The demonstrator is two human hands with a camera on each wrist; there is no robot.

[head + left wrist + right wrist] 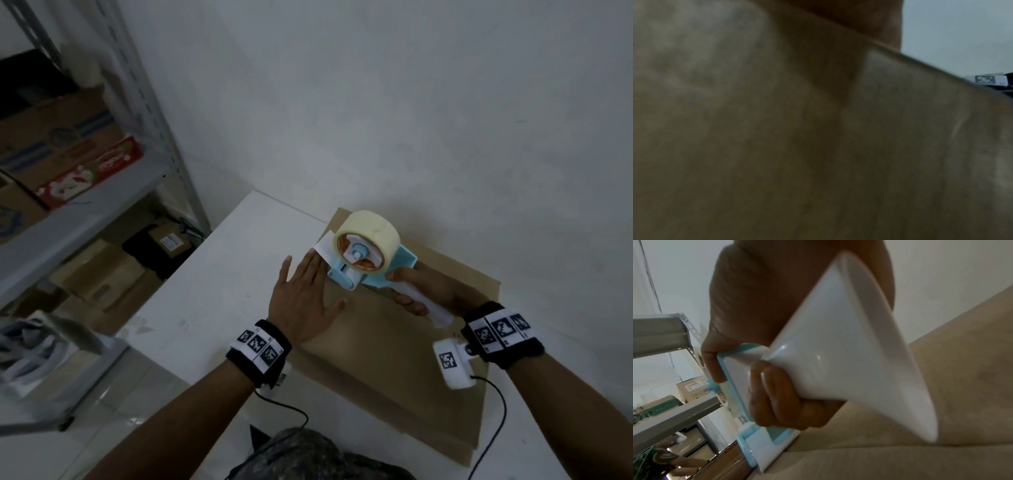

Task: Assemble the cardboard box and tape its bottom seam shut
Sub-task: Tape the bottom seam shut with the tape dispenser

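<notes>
A brown cardboard box stands on a white table, its flat top face toward me. My left hand lies flat on the box's left edge, fingers straight and spread. My right hand grips the white handle of a blue tape dispenser that carries a cream tape roll. The dispenser's front end touches the box beside my left fingertips. In the right wrist view my fingers curl round the white handle. The left wrist view shows only blurred cardboard.
A grey metal shelf rack with cardboard boxes and a red carton stands at the left. A white wall rises right behind the table. More boxes lie on the floor under the rack. Cables trail from both wrist cameras.
</notes>
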